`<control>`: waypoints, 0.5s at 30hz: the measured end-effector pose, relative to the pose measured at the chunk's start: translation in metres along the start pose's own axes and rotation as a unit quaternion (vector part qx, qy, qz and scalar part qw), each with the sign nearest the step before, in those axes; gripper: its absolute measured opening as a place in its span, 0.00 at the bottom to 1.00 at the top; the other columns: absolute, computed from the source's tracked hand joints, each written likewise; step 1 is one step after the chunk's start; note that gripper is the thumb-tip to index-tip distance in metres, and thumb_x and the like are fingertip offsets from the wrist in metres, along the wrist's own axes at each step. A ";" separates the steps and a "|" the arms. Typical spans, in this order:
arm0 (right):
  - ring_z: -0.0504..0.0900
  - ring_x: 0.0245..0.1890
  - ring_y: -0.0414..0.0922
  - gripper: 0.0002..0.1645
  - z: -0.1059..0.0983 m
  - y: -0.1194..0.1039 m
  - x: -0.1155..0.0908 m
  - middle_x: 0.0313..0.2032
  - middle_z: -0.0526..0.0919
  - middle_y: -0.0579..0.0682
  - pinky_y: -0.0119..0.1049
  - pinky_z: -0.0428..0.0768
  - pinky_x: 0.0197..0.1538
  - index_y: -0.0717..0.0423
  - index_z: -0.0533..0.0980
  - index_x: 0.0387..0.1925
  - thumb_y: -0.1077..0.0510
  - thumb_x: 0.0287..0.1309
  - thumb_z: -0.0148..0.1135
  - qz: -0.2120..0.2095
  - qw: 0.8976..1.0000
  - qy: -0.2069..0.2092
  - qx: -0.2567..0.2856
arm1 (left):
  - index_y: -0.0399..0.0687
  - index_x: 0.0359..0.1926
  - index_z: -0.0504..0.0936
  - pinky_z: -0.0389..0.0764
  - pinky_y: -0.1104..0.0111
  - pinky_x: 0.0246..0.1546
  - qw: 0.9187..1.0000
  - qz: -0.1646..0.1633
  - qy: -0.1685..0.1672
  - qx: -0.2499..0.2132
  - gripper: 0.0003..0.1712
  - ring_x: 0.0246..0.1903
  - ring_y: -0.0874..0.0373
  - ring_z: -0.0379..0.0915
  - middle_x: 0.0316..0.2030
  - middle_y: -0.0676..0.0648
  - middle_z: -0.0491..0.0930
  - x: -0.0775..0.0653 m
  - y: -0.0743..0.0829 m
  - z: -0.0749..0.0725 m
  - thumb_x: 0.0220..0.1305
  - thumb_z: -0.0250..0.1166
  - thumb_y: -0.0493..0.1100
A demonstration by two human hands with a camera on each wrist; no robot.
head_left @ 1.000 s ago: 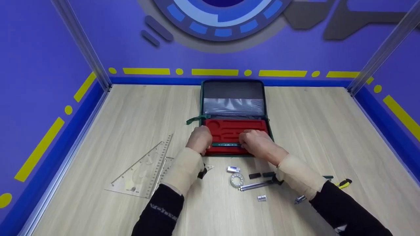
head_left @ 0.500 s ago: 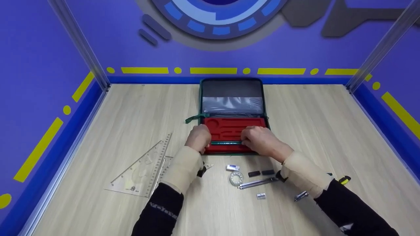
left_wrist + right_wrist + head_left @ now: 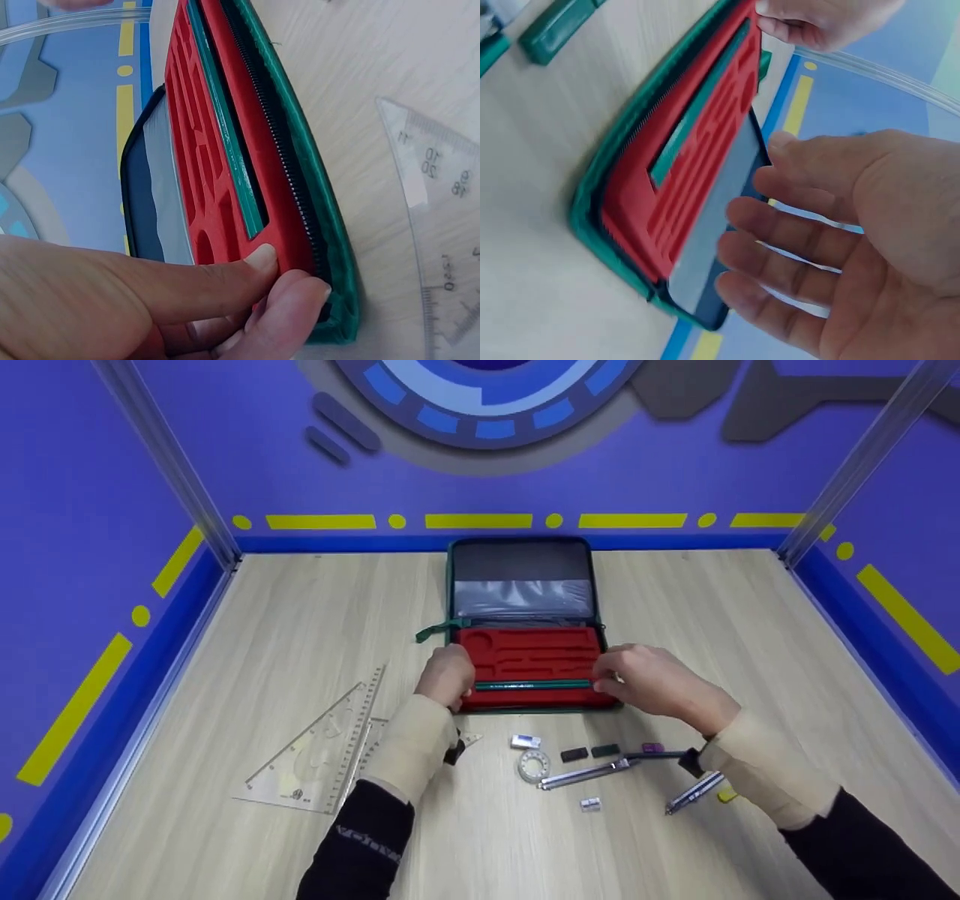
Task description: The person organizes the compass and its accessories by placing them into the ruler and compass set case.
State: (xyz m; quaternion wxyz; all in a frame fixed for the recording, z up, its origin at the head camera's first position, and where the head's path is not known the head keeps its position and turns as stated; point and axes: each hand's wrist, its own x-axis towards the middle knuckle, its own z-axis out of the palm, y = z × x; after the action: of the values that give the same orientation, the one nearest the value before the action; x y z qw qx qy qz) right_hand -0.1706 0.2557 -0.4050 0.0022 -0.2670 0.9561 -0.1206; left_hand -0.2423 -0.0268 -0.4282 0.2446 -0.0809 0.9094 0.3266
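An unzipped green case (image 3: pixel 525 709) lies at the back of the table, its dark lid (image 3: pixel 521 561) raised. In its base sits a red moulded insert (image 3: pixel 480 639). A green pencil (image 3: pixel 532 685) lies lengthwise in the insert's front slot. My left hand (image 3: pixel 445 675) pinches the insert's left end between thumb and finger, as the left wrist view shows, close to the pencil's end. By the case's right edge, my right hand (image 3: pixel 649 679) hovers with loose, spread fingers. Nothing lies in it in the right wrist view, where the palm (image 3: pixel 900 247) shows.
Clear triangle rulers (image 3: pixel 307 765) lie at the left. In front of the case are an eraser (image 3: pixel 525 742), a white ring-shaped roll (image 3: pixel 533 766), dark small blocks (image 3: pixel 574 754), a silver compass (image 3: pixel 585 774), a sharpener (image 3: pixel 591 805) and another metal tool (image 3: pixel 694 793).
My right hand has let go of the pencil and moved right, uncovering its right end. The left hand stays at the insert's left end. The view has shifted slightly.
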 end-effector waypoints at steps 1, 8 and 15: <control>0.84 0.36 0.47 0.06 -0.002 0.001 -0.005 0.37 0.86 0.51 0.48 0.85 0.41 0.59 0.86 0.41 0.63 0.62 0.72 0.000 1.000 -0.002 -0.002 | 0.33 0.33 0.87 0.73 0.66 0.15 1.000 -0.001 0.001 0.000 0.11 0.16 0.54 0.70 0.37 0.38 0.84 0.000 0.000 0.000 0.59 0.62 0.20; 0.86 0.43 0.53 0.12 -0.015 0.009 -0.039 0.43 0.87 0.56 0.52 0.86 0.46 0.60 0.86 0.47 0.63 0.61 0.73 0.034 0.999 -0.022 -0.013 | 0.34 0.35 0.86 0.73 0.66 0.15 1.000 -0.001 -0.002 -0.002 0.10 0.16 0.53 0.69 0.46 0.35 0.83 0.000 0.000 0.000 0.59 0.62 0.20; 0.86 0.45 0.54 0.13 -0.021 0.019 -0.078 0.44 0.87 0.55 0.54 0.86 0.47 0.58 0.87 0.46 0.63 0.59 0.75 0.052 0.998 -0.025 -0.010 | 0.34 0.37 0.84 0.74 0.67 0.16 1.000 -0.008 -0.005 0.013 0.10 0.16 0.54 0.71 0.40 0.37 0.81 0.001 0.001 0.000 0.58 0.64 0.20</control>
State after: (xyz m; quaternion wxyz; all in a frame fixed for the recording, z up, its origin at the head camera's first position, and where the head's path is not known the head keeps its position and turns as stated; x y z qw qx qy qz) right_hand -0.1144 0.3160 -0.3939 0.0299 -0.2197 0.9695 -0.1041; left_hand -0.2441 -0.0261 -0.4280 0.2525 -0.0833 0.9118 0.3129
